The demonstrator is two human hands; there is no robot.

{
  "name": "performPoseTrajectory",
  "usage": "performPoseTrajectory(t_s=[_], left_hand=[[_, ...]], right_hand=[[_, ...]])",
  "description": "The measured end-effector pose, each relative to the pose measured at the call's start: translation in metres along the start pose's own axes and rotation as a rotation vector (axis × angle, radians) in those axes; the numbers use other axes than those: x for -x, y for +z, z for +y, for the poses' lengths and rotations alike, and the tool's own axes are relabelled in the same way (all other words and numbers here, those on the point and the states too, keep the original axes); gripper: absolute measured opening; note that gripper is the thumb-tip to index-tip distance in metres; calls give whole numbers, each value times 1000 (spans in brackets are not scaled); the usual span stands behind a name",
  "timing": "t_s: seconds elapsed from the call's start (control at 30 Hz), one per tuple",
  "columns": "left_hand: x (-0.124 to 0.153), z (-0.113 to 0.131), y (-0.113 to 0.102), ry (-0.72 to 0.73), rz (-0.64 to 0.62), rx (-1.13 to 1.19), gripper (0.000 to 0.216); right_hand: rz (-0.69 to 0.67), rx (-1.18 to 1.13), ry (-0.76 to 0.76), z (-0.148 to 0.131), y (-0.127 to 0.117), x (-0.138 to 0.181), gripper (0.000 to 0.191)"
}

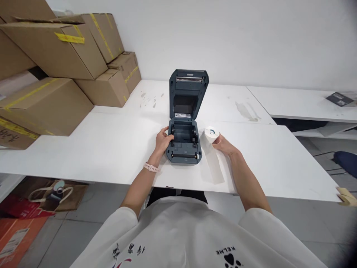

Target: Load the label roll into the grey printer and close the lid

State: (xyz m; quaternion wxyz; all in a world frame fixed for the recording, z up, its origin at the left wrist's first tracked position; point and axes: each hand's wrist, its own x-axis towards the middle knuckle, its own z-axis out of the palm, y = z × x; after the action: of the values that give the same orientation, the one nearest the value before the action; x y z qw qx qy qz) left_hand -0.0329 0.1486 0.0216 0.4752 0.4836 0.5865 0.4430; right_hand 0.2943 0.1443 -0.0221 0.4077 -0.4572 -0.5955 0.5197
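Observation:
A dark grey label printer (184, 143) sits on the white table (111, 149) with its lid (188, 91) tipped up, showing the empty paper bay. My left hand (163, 140) rests on the printer's left side, fingers curled over the edge into the bay. My right hand (223, 145) grips a white paper roll (211, 136) just right of the printer, with a strip of paper trailing down onto the table toward me.
Stacked cardboard boxes (55, 74) with yellow tape crowd the table's left and back-left. A second white table (301, 102) stands at the right with a dark booklet (338, 98) on it. Bags and boxes (52, 195) lie on the floor at left.

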Motion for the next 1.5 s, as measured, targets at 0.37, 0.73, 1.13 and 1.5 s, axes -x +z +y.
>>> performPoseTrajectory(t_s=[0.37, 0.73, 1.13, 1.5], left_hand=[[-7, 4, 2, 2, 0, 39, 77], [-40, 6, 16, 13, 18, -24, 72], [-38, 7, 19, 6, 39, 46, 78], [-42, -1, 16, 68, 20, 76, 72]], right_hand=[[63, 5, 69, 9, -5, -3, 86], [78, 45, 146, 1, -1, 3, 82], [103, 75, 161, 3, -2, 7, 87], [-268, 348, -236, -156, 30, -47, 86]])
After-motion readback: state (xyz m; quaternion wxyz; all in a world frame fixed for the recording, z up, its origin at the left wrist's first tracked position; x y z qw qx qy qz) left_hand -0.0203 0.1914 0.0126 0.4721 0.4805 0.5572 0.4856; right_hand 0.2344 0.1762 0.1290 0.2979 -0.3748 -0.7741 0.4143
